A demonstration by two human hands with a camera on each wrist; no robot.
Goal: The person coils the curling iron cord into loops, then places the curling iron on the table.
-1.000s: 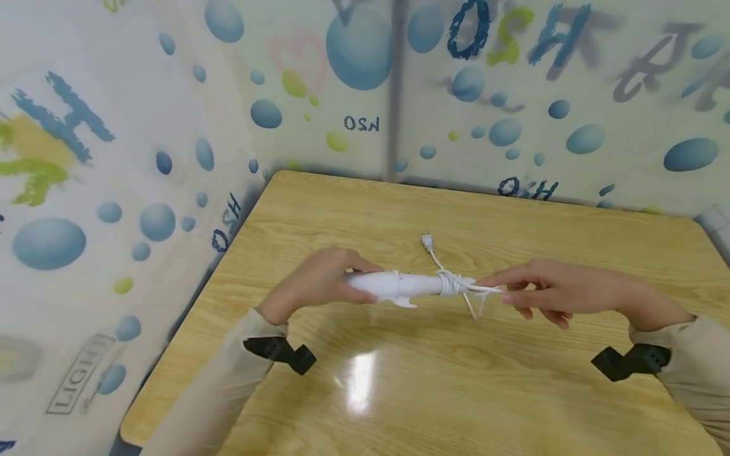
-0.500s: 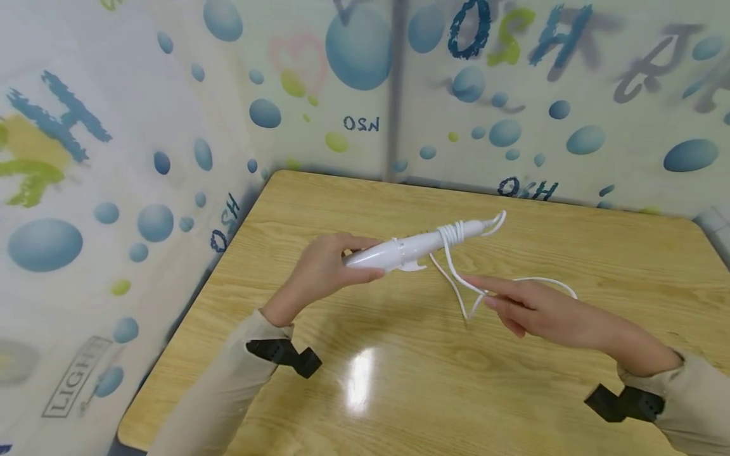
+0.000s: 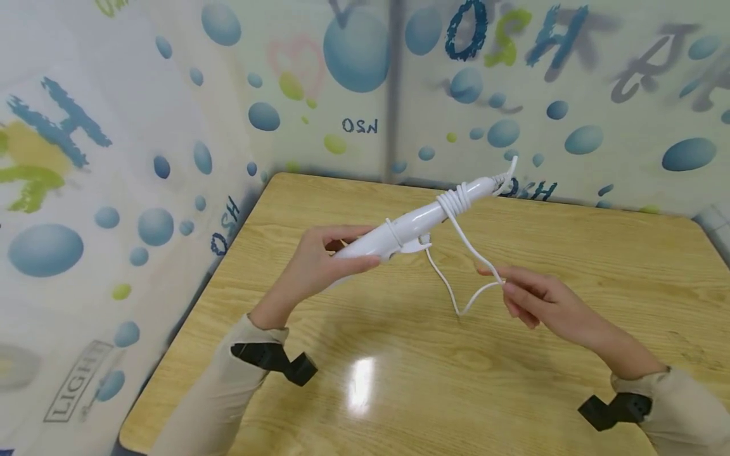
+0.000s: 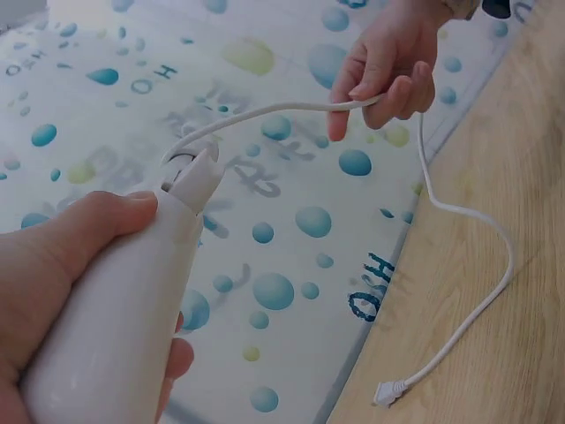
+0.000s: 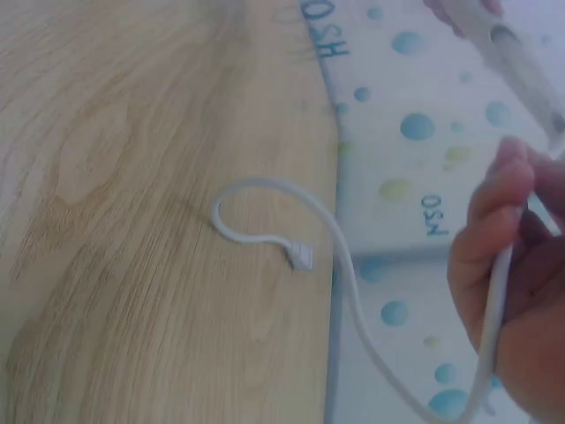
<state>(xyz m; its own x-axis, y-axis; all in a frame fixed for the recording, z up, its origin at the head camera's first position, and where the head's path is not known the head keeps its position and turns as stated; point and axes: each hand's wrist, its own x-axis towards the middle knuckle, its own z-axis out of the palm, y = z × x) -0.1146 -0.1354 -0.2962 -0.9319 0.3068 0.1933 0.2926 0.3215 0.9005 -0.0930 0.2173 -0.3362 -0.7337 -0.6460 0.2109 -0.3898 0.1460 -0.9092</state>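
My left hand (image 3: 305,266) grips the wide end of a white wand-shaped electric appliance (image 3: 419,220), tilted up to the right above the table. A small lever sticks out midway along its body. Several turns of white power cord (image 3: 454,201) are wound round its narrow end. To the right, my right hand (image 3: 550,301) pinches the cord between thumb and fingers, drawing a length of it away from the coil. In the left wrist view the cord's plug (image 4: 388,393) hangs past the right hand, over the wooden surface. The appliance's wide tip is hidden in the left palm.
Below both hands lies a wood-grain table (image 3: 456,392) with rounded corners. Walls (image 3: 319,95) printed with blue bubbles and letters stand close behind it and along its left side. A dark wrist camera (image 3: 616,410) is strapped on each sleeve.
The left hand has lifted and tilted the appliance, its narrow end swinging up. The right hand has moved from that end down along the cord, and a longer loose length now hangs between them.
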